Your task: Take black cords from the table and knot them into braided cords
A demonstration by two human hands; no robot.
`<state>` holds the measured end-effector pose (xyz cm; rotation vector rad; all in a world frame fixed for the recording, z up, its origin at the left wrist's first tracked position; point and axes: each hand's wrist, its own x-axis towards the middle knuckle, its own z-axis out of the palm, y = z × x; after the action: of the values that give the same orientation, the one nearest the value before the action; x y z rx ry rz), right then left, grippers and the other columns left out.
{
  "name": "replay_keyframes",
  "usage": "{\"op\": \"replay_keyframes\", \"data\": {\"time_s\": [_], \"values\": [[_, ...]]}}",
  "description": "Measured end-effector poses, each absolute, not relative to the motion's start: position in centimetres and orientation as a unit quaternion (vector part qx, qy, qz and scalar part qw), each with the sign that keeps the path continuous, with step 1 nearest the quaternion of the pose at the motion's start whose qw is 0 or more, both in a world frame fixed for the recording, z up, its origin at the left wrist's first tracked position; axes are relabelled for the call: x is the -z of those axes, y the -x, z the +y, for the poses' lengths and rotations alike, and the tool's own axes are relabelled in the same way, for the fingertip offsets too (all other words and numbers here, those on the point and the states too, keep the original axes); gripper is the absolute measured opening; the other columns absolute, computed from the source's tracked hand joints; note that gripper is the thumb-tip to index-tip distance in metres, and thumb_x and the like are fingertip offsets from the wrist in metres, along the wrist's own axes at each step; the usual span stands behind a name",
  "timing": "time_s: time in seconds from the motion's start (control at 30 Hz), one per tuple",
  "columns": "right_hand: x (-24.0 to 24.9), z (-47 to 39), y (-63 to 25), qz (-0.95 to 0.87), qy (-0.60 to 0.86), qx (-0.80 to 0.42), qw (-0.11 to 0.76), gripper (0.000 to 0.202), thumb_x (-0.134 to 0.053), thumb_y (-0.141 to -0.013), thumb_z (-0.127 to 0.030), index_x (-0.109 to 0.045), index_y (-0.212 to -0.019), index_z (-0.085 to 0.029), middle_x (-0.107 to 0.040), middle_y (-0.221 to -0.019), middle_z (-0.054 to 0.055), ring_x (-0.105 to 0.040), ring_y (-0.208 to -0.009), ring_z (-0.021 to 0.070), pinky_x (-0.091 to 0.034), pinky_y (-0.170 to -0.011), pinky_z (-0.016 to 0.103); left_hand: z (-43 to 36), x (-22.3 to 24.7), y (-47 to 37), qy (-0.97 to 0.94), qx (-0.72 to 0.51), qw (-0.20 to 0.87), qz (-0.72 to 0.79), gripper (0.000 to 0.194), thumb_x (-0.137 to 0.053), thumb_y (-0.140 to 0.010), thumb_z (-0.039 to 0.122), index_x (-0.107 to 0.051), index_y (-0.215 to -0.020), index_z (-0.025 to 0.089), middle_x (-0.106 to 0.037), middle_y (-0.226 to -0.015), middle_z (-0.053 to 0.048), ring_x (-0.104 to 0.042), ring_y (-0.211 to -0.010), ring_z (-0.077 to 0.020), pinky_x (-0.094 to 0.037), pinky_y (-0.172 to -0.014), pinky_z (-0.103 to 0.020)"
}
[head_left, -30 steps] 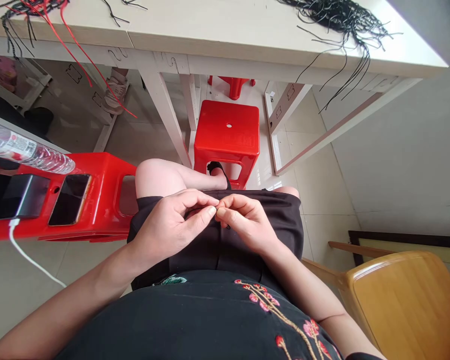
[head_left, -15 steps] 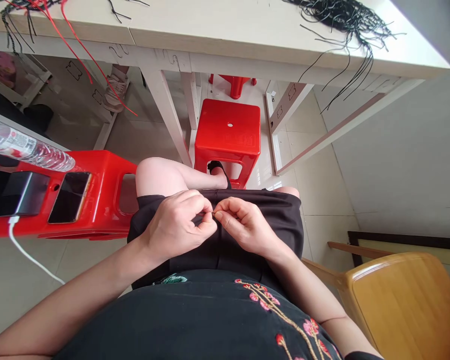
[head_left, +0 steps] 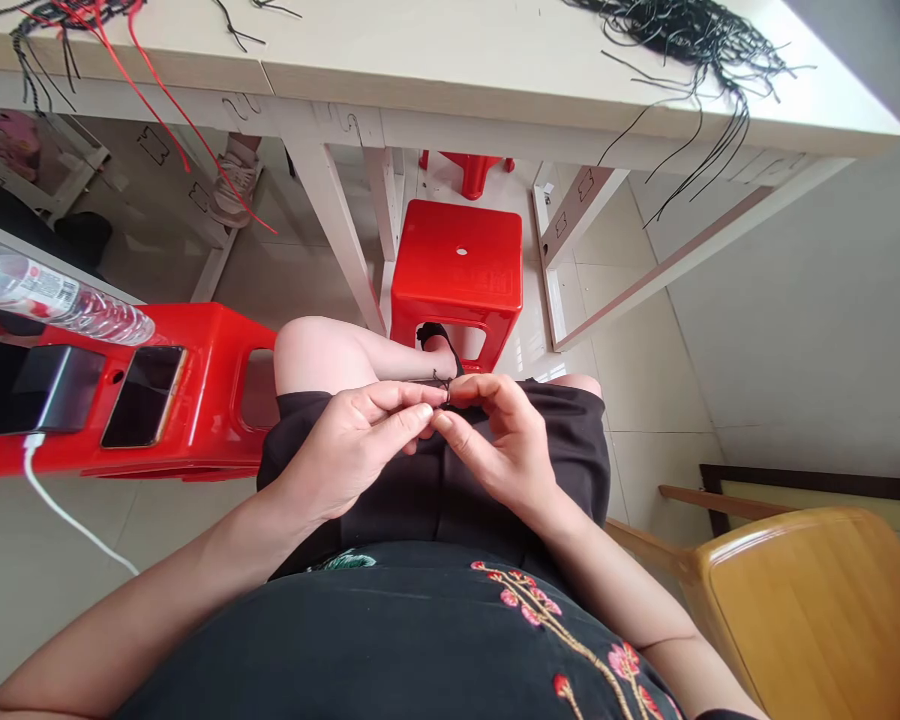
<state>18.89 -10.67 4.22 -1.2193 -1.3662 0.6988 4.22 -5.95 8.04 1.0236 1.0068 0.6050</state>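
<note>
Left hand (head_left: 360, 432), right hand (head_left: 506, 440), thumbs (head_left: 409, 428) perhaps touching

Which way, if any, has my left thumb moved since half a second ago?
Yes: the left thumb is now higher in view, nearer the red stool.

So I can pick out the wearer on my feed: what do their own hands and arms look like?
The left hand and right hand are ungloved, and the forearms are bare, with no watch or bracelet in sight. A dark sleeve edge shows on the right arm; the left sleeve is out of view. The dark top carries red and pink embroidered flowers.
</note>
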Motion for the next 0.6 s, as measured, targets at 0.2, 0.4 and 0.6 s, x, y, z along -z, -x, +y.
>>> {"op": "replay_keyframes", "data": {"time_s": [0.2, 0.4, 0.6], "values": [[-4.01, -10.5, -19.6, -0.589, 0.466, -0.362, 0.552, 0.03, -0.062, -0.082, -0.023, -0.055, -0.112, -0.022, -0.06, -0.115, 0.009, -0.054, -0.111, 0.0207, -0.046, -0.095, 0.04, -5.93, -8.1, -4.02, -0.512, -0.282, 0.679, 0.444, 0.023, -0.065, -0.076, 0.024, -0.056, -0.096, 0.017, -0.061, -0.075, 0.002, -0.059, -0.063, -0.0084, -0.047, -0.052, -0.017], [-3.77, -10.73, -19.37, -0.555, 0.454, -0.391, 0.577, 0.025, -0.058, -0.085, -0.022, -0.052, -0.109, -0.023, -0.061, -0.097, 0.005, -0.06, -0.094, 0.0165, -0.051, -0.086, 0.036, -6.06, -8.27, -3.96, -0.558, -0.286, 0.631, 0.457, 0.02, -0.064, -0.076, 0.023, -0.051, -0.09, 0.018, -0.059, -0.077, 0.003, -0.062, -0.066, -0.009, -0.051, -0.057, -0.018], [-4.22, -10.82, -19.28, -0.535, 0.439, -0.437, 0.574, 0.021, -0.056, -0.087, -0.024, -0.049, -0.106, -0.023, -0.051, -0.072, -0.002, -0.05, -0.063, 0.0101, -0.043, -0.057, 0.025, -6.39, -8.57, -4.15, -0.652, -0.298, 0.542, 0.44, 0.012, -0.062, -0.076, 0.019, -0.054, -0.085, 0.018, -0.06, -0.077, 0.002, -0.061, -0.069, -0.0086, -0.053, -0.066, -0.019]]}}
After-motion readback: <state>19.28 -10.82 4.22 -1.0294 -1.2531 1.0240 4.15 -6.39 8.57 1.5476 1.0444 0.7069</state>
